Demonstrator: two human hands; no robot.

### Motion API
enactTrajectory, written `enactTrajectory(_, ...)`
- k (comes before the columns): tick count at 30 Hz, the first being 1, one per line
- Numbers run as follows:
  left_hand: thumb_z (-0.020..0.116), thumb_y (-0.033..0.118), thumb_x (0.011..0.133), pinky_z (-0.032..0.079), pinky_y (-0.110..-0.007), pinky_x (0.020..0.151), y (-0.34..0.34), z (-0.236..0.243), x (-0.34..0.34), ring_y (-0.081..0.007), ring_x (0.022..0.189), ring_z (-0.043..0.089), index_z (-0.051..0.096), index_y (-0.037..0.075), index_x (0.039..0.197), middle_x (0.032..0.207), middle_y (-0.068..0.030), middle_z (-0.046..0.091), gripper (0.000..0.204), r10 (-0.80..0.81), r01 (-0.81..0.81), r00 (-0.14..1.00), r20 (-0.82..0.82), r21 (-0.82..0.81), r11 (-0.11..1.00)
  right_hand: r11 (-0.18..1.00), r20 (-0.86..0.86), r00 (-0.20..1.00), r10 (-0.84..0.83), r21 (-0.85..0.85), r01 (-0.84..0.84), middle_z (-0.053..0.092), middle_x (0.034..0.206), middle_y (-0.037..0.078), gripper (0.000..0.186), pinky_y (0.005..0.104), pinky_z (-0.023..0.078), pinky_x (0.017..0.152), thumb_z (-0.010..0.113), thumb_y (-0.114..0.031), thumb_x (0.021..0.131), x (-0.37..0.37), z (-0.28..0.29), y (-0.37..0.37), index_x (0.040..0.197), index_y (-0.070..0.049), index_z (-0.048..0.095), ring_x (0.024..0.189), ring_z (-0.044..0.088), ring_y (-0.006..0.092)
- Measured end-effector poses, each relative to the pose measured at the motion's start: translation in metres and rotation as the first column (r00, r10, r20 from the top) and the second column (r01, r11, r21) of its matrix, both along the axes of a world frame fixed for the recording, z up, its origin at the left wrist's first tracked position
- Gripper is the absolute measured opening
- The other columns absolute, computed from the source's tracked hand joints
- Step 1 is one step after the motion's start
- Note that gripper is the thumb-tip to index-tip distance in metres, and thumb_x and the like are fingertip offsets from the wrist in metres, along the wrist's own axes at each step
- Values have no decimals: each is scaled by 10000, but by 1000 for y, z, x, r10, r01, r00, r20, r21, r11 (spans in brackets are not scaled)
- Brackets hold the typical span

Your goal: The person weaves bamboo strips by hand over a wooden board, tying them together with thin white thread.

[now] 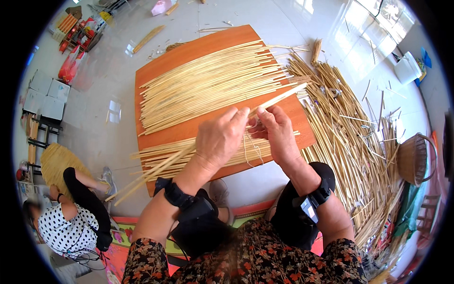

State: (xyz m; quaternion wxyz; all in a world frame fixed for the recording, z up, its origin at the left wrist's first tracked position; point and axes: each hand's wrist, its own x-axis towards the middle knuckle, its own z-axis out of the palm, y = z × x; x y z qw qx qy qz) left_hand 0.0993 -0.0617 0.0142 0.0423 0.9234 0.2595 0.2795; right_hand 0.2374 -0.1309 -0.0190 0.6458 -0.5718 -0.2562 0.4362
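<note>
Your left hand (221, 138) and right hand (276, 132) pinch a few long pale straw stalks (198, 146) together, fingers closed on them, angled above the orange wooden board (156, 75) so loose stalks (208, 80) stay spread beneath for picking.

pale straw stalks (208, 85), orange-brown board (156, 75)

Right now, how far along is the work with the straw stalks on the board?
Done: one broad layer of straw stalks lies spread across the wooden board, and a smaller row sits near its front edge. In hand: the left hand and right hand pinch a few long stalks with thin string hanging below. Left: the big loose heap on the floor at the right.
</note>
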Motion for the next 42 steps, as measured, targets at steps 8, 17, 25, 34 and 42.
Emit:
enactTrajectory(8,625,103,848,512,-328,498,31,28,-21,-203,590,639,686,69,913,694,-42,583,96,-70,84,991,-117,114,990,966,938,304,-168,218,-139,623,1067,129,274,402,456,868,722,-139,789,7,40,14,1022,-26,633,1051,551,330)
enactTrajectory(17,608,69,801,519,-328,524,67,-14,-31,-200,634,640,635,71,758,698,-45,572,51,-117,150,975,-188,173,973,878,636,608,475,-295,-378,628,738,132,206,348,480,667,664,-193,875,20,-1,76,889,11,641,716,594,210)
enactTrajectory(25,619,85,807,520,-324,506,90,-56,-32,-206,627,647,636,65,739,680,-47,570,73,-115,134,981,-155,117,984,842,615,580,535,-333,-424,582,722,53,167,304,455,675,616,-176,897,23,-38,108,881,-10,619,722,523,132)
enactTrajectory(34,689,168,838,478,-333,467,124,-87,-11,-229,559,602,706,63,931,680,-57,590,141,-137,141,987,-89,43,989,832,696,461,551,-412,-372,604,697,28,185,282,443,621,618,-198,878,38,-47,154,832,-23,656,671,524,107)
enactTrajectory(42,672,189,861,498,-337,505,148,-96,-8,-221,593,622,719,89,950,722,-45,633,142,-189,195,957,-218,3,981,800,464,663,587,-458,-388,609,710,37,185,278,459,606,624,-179,874,46,-72,176,799,-12,652,660,537,97)
